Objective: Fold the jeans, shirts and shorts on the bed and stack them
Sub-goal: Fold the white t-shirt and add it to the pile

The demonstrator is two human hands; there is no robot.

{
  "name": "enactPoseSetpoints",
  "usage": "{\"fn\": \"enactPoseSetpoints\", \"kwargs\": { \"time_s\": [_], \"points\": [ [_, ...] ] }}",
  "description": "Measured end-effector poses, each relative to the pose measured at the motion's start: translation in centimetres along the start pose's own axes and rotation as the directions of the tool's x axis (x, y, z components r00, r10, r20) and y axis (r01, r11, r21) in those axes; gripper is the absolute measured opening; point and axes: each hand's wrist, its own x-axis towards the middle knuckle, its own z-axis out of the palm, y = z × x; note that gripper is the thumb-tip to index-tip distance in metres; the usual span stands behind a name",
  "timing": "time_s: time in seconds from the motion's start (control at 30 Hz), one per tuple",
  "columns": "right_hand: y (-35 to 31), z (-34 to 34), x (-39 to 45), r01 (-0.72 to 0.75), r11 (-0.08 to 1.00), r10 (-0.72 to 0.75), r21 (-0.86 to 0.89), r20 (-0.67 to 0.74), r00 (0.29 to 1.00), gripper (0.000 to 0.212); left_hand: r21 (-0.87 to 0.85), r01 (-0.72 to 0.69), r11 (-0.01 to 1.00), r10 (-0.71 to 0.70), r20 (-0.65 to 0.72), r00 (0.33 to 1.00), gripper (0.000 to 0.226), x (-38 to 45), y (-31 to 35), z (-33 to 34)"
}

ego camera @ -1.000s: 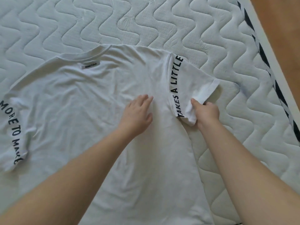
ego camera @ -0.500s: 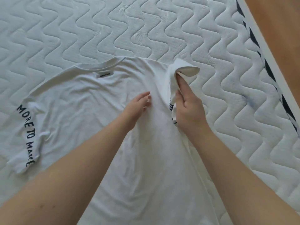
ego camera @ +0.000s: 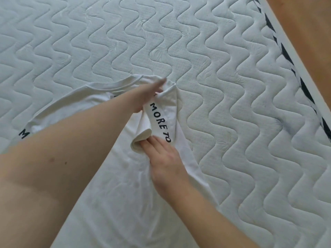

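- White T-shirt (ego camera: 111, 185) lies flat at frame centre on quilted white mattress (ego camera: 215, 51) (wavy stitching).
- Right hand (ego camera: 161, 156) fingers together, straight, pressing folded sleeve (ego camera: 161, 115).
- Left hand (ego camera: 146, 97) fingers extended; blurred.
- Wooden floor (ego camera: 304, 24) upper right.

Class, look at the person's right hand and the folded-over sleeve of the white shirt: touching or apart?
Touching. The head view shows the right hand with straight fingers resting on the rolled end of the sleeve, pressing it onto the white shirt.

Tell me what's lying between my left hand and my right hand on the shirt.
In the head view, the folded-in sleeve printed MORE TO spans from the left hand to the right hand, on the white shirt.
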Motion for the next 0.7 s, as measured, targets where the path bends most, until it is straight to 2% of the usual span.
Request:
{"fn": "enactPoseSetpoints", "kwargs": {
  "time_s": [0.03,0.07,0.1,0.13,0.17,0.2,0.3,0.37,0.57,0.7],
  "points": [
    [0.1,0.1,-0.1,-0.011,1.0,0.011,0.004,-0.007,1.0,0.06,0.242,-0.063,0.968,0.076,-0.047,0.996,0.07,0.5,0.5,0.1],
    [0.2,0.2,-0.2,-0.024,1.0,0.024,0.014,-0.015,1.0,0.06,0.498,-0.118,0.859,0.172,-0.065,0.983,0.066,0.7,1.1,0.3],
    [0.3,0.2,-0.4,-0.035,0.999,0.036,0.023,-0.029,0.999,0.061,0.701,-0.131,0.701,0.24,-0.059,0.969,0.064,0.7,1.9,0.7],
    [0.3,0.2,-0.5,-0.044,0.999,0.045,0.031,-0.05,0.998,0.062,0.823,-0.115,0.557,0.274,-0.051,0.96,0.064,0.7,2.8,1.2],
    [0.3,0.1,-0.7,-0.054,0.998,0.057,0.035,-0.074,0.996,0.062,0.878,-0.104,0.468,0.287,-0.04,0.957,0.06,0.7,3.7,1.8],
    [0.3,-0.1,-0.9,-0.066,0.997,0.069,0.032,-0.102,0.992,0.063,0.887,-0.102,0.45,0.286,-0.035,0.957,0.054,1.0,4.4,2.2],
    [0.1,-0.5,-1.2,-0.083,0.995,0.07,-0.059,-0.204,0.977,0.06,0.705,-0.174,0.688,0.285,-0.042,0.958,0.03,1.9,5.8,2.8],
    [0.0,-0.7,-0.9,-0.091,0.99,0.062,-0.112,-0.244,0.968,0.058,0.586,-0.226,0.778,0.308,-0.043,0.95,0.027,2.6,6.2,2.6],
    [-0.2,0.3,0.6,-0.169,0.972,0.127,-0.164,-0.239,0.963,0.063,0.485,-0.214,0.848,0.285,-0.076,0.956,0.029,4.7,4.3,2.0],
    [-1.1,1.4,2.2,-0.241,0.958,0.206,-0.155,-0.211,0.955,0.062,0.336,-0.192,0.922,0.237,-0.096,0.967,0.031,5.3,3.0,1.8]
  ]
}}
